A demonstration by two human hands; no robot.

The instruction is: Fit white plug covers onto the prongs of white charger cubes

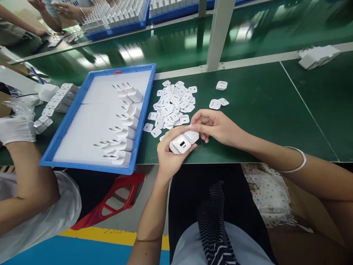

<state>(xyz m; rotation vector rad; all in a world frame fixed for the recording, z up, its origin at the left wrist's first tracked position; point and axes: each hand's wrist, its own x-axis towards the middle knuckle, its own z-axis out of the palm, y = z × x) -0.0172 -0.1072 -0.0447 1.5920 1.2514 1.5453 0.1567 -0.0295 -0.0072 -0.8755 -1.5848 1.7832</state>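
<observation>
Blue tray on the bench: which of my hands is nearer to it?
Left. Your left hand is just to the right of the blue tray; your right hand is farther right.

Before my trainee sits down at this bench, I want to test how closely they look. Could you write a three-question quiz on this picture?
1. True or false: the heap of flat white pieces lies outside the blue tray.

2. The camera wearer's left hand holds:
a) a red stool
b) a white charger with openings in its end
c) a cardboard box

3. Fill in: the camera wearer's white bracelet is on the ____ arm.

Key:
1. True; the heap is on the green table beside the tray.
2. b
3. right
</observation>
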